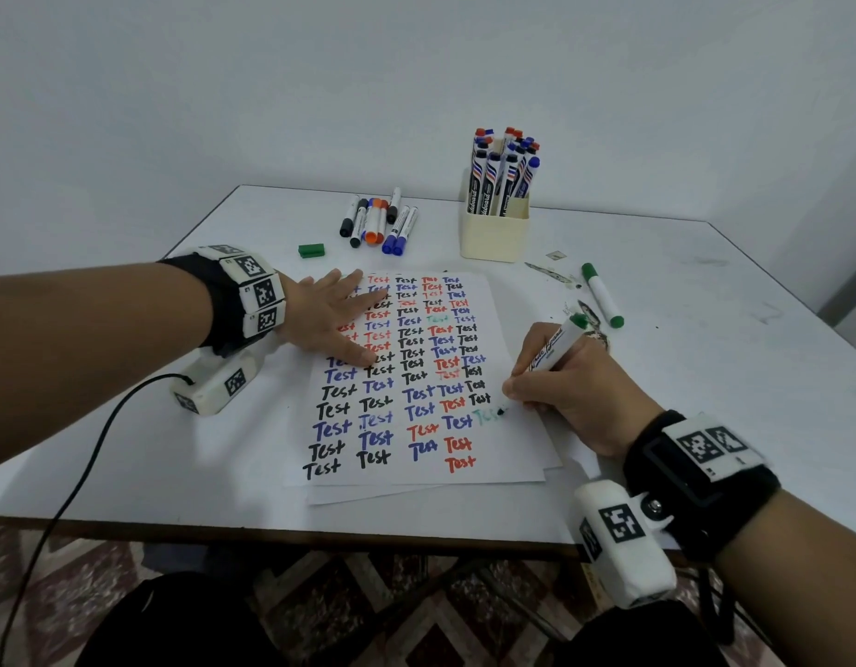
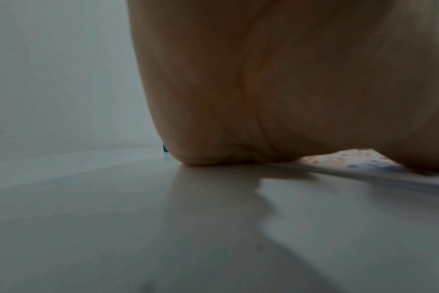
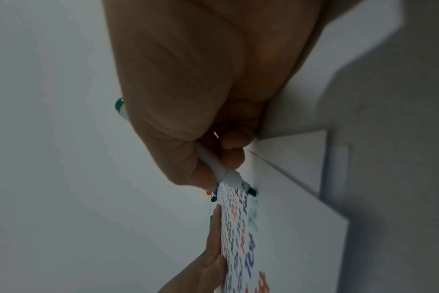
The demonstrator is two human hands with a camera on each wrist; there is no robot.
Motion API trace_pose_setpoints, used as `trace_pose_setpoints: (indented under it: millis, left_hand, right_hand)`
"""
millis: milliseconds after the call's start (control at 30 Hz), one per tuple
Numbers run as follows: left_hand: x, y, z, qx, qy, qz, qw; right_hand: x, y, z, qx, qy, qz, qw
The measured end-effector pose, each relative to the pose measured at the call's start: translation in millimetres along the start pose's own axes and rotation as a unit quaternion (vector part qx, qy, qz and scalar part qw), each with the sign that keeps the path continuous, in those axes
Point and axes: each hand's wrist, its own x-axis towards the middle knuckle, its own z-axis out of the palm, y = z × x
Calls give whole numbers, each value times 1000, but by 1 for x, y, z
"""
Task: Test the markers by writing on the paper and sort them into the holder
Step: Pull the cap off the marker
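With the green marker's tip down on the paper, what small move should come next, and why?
Probably finish the pale green word: the right hand holds the green-capped white marker with its tip at the half-written faint green word, while the left hand lies flat on the white paper sheet.

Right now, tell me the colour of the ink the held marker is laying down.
Pale green: the marker in the right hand leaves a faint teal-green word on the paper, clearest in the head view.
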Motion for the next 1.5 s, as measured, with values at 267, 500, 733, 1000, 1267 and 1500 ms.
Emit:
trace_pose_setpoints:
  millis: [267,500,733,1000,1267,1500]
  left_hand:
    - [9,-6,3,-6,5,7,1000]
    - [11,-9,4,-56,14,7,998]
    - [13,-9,0,-108,65,13,992]
    - [16,-63,-13,-184,278,-27,942]
    - [33,-93,-19,-147,244,-133,949]
    - [40,-82,-30,-133,262,-106,950]
  right_hand:
    - [6,-13,-4,118,48,53,990]
    - [30,-51,-5,-6,68,-20,997]
    - [56,-76,17,-376,46,-162,911]
    - [71,-62,29,-388,21,-173,905]
    - [72,-52,21,-329,63,-193,922]
    - [66,-61,16,-241,33,-189,951]
